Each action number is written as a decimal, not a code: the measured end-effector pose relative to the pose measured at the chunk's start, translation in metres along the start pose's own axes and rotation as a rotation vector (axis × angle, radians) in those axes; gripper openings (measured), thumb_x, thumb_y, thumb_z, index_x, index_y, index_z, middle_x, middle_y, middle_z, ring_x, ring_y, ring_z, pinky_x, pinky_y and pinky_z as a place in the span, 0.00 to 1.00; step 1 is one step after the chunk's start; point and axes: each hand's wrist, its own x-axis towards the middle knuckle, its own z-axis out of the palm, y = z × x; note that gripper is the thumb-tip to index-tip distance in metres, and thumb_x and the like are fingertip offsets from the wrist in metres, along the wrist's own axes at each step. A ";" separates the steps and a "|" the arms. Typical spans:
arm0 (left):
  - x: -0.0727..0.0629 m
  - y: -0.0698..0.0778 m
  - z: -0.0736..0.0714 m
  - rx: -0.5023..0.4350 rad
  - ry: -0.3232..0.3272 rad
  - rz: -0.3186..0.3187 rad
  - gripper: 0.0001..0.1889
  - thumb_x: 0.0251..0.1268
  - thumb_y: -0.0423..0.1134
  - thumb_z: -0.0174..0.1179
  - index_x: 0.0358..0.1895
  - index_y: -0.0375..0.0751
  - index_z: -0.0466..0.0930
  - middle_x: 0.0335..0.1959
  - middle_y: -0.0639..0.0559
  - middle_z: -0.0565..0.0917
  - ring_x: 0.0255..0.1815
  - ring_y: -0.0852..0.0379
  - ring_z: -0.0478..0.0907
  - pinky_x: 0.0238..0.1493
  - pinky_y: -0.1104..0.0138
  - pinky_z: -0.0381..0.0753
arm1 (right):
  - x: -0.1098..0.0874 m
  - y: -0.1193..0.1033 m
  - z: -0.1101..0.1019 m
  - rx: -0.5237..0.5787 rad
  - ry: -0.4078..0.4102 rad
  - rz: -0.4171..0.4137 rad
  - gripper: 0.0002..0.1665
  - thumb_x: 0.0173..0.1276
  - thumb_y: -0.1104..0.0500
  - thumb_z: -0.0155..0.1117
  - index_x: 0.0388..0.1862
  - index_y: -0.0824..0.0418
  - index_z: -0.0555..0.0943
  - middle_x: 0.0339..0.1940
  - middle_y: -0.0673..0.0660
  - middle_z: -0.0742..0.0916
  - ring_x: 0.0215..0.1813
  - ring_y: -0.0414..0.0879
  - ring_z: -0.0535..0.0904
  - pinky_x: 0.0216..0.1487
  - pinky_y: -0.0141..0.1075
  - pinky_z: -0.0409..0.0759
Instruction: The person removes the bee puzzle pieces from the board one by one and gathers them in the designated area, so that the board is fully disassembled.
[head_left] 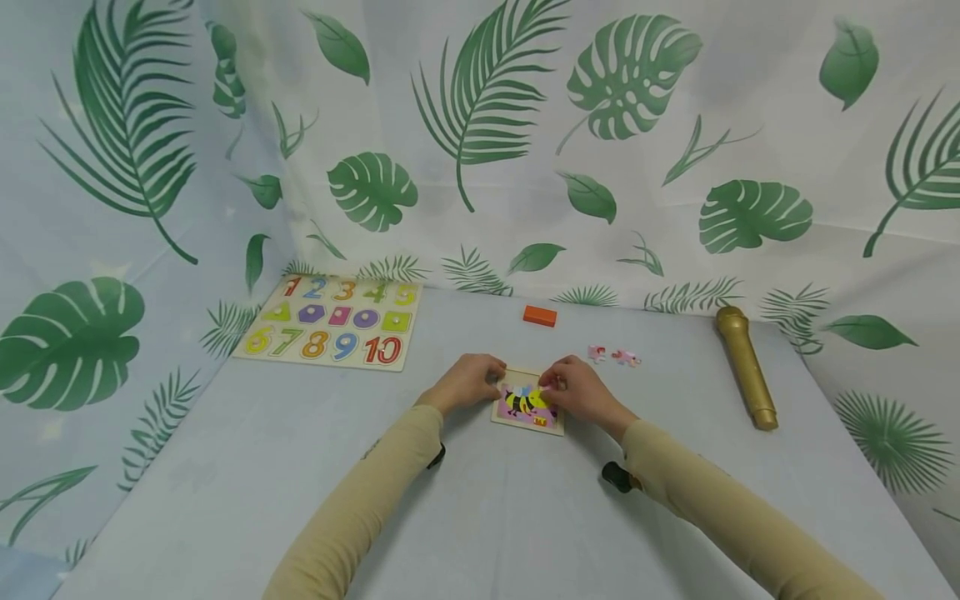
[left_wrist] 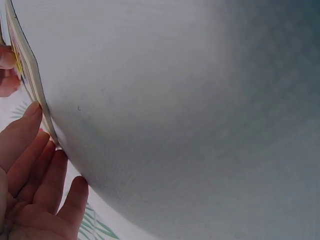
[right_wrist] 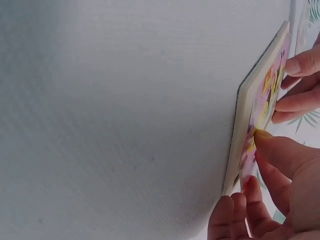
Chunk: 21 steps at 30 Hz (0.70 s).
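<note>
A small square bee jigsaw puzzle (head_left: 519,403) in a pale wooden tray (head_left: 527,428) lies on the table between the two hands. My left hand (head_left: 467,382) holds the tray's left edge, its thumb on the rim and its other fingers beside it in the left wrist view. From the right, my right hand (head_left: 581,390) pinches a pink and yellow puzzle piece (right_wrist: 248,159) at the right part of the picture. In the right wrist view this piece stands slightly tilted from the tray. Part of the tray's right side is hidden by the right hand.
Two loose pink puzzle pieces (head_left: 626,357) lie behind the right hand. An orange block (head_left: 540,316) sits farther back. A number and shape board (head_left: 352,321) lies at the back left, a gold microphone (head_left: 746,367) at the right. A leaf-patterned cloth (head_left: 517,225) hangs behind the table.
</note>
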 end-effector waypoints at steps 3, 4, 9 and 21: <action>0.000 -0.001 0.000 0.001 0.005 0.006 0.19 0.62 0.34 0.67 0.56 0.34 0.80 0.62 0.47 0.78 0.67 0.50 0.70 0.70 0.60 0.65 | 0.000 0.000 0.001 0.002 0.009 0.001 0.08 0.66 0.60 0.67 0.43 0.60 0.85 0.52 0.63 0.77 0.50 0.55 0.72 0.53 0.48 0.77; 0.000 -0.001 0.000 0.001 0.007 0.007 0.19 0.62 0.34 0.67 0.56 0.34 0.81 0.62 0.47 0.78 0.67 0.50 0.70 0.70 0.60 0.65 | 0.000 0.000 0.002 0.007 0.011 0.005 0.08 0.66 0.60 0.67 0.43 0.60 0.85 0.52 0.63 0.77 0.50 0.55 0.72 0.53 0.48 0.77; 0.000 0.000 0.000 -0.003 0.005 0.004 0.19 0.61 0.34 0.67 0.56 0.34 0.81 0.62 0.47 0.78 0.67 0.50 0.70 0.70 0.60 0.65 | 0.001 0.000 0.003 0.025 0.015 0.021 0.08 0.67 0.60 0.67 0.44 0.61 0.85 0.53 0.63 0.76 0.51 0.55 0.72 0.55 0.48 0.77; 0.001 0.001 0.001 -0.006 -0.002 -0.018 0.19 0.62 0.34 0.67 0.57 0.34 0.80 0.63 0.48 0.78 0.68 0.50 0.70 0.70 0.61 0.65 | 0.001 0.004 0.002 0.033 0.002 0.001 0.11 0.67 0.60 0.66 0.47 0.62 0.84 0.52 0.62 0.77 0.49 0.54 0.73 0.53 0.46 0.78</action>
